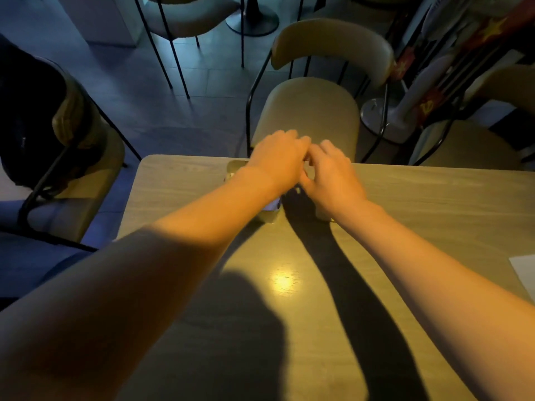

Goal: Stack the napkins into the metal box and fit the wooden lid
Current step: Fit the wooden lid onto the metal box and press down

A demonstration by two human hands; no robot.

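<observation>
Both my hands rest side by side on top of the metal box (268, 217) near the far edge of the table (289, 285). My left hand (278, 162) and my right hand (330, 175) lie palm down, fingertips touching, and hide nearly all of the box. A bit of white napkin (272, 204) shows under my left wrist at the box's near corner. A rounded tan corner (236, 167) sticks out left of my left hand; whether it is the wooden lid or the box rim is unclear. What the fingers hold is hidden.
A padded chair (307, 111) stands just beyond the table's far edge. Another chair with a dark bag (34, 117) is at the left. A white sheet (525, 273) lies at the table's right edge. Rolled flags (434, 91) lean at the back right.
</observation>
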